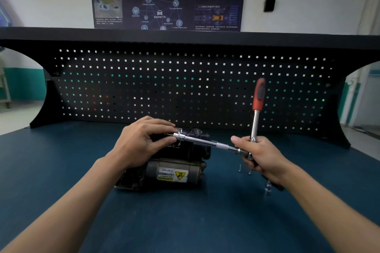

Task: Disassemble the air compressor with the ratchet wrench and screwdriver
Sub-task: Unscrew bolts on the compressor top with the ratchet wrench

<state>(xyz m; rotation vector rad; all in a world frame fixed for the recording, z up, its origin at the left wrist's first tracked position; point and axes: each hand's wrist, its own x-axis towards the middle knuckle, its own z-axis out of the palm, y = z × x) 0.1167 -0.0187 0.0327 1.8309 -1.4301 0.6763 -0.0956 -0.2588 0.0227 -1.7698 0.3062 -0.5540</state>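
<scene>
A: What lies on the table (185, 222)?
B: The air compressor (174, 168), in the middle.
A: And the hands?
B: The right hand (261, 154), at its 3 o'clock, clamps the ratchet wrench (258, 96); the left hand (141, 141) pinches the socket end (179, 136) at 12 o'clock.

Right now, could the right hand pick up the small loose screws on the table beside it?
Probably not yet. The screws lie bare on the table close beside the right hand, so nothing blocks the way, but that hand grips the ratchet wrench and would first have to let go.
</scene>
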